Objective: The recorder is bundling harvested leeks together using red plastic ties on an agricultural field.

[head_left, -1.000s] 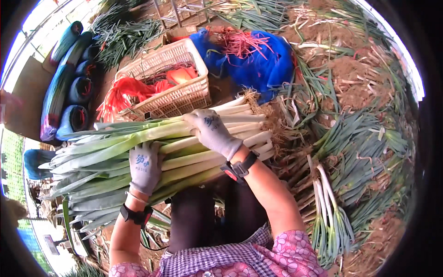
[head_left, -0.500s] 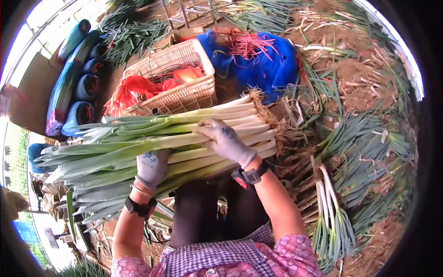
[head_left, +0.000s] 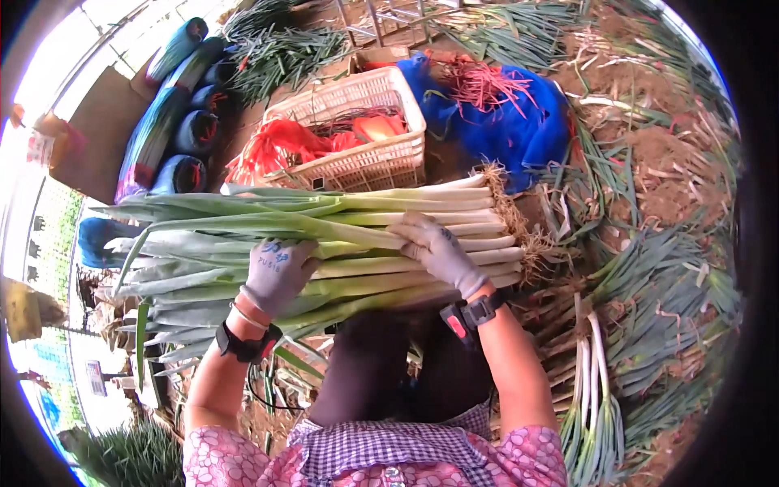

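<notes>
A wide bundle of leeks (head_left: 365, 268) lies across my lap, its green leaves to the left and its white stems and brown roots (head_left: 519, 235) to the right. My left hand (head_left: 280, 274), in a pale grey glove, is closed on a leek at the leafy part, on top of the bundle. Gloved likewise, my right hand (head_left: 438, 250) has its fingers curled on the same leek's pale stem. The undersides of both hands' grips are partly hidden by the gloves.
Beyond the bundle stands a cream plastic crate (head_left: 349, 166) with red netting (head_left: 284, 146). Blue netting (head_left: 527, 122) with red strips lies beside it. Wrapped leek bundles (head_left: 158, 134) are stacked at the far left. Loose leeks (head_left: 665, 276) cover the soil at the right.
My left hand has come up from among the leaves onto the top of the bundle. The whole scene has shifted right in view as the head turned.
</notes>
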